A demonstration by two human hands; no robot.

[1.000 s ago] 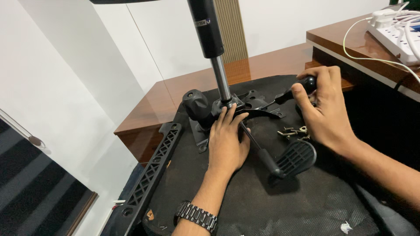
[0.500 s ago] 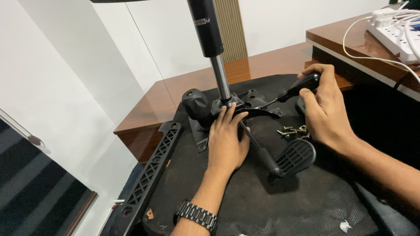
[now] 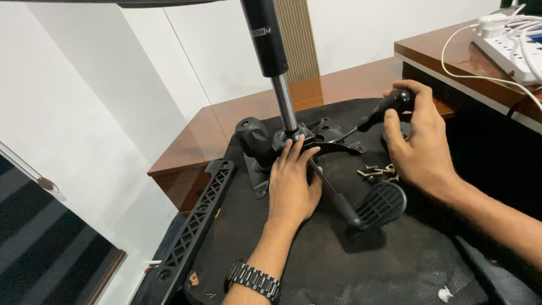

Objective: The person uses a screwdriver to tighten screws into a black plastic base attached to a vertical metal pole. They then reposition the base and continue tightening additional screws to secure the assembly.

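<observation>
The black metal mechanism plate (image 3: 316, 141) lies on the upturned chair seat (image 3: 339, 248), which rests against the wooden desk (image 3: 339, 85). The left hand (image 3: 291, 183) presses flat on it, fingers spread and gripping nothing. Since a second ago the right hand (image 3: 420, 141), fingers clenched around a screwdriver (image 3: 384, 110), has lifted the handle slightly; the tip stays at the plate, so driving continues. One gas cylinder (image 3: 271, 51), one lever paddle (image 3: 381, 204), several loose screws (image 3: 377, 171) (too small to count exactly).

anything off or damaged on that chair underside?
Yes: a small tear at the seat's lower left edge shows orange beneath the black fabric, and a white scrap lies at lower right. Loose screws sit unsecured on the seat.
</observation>
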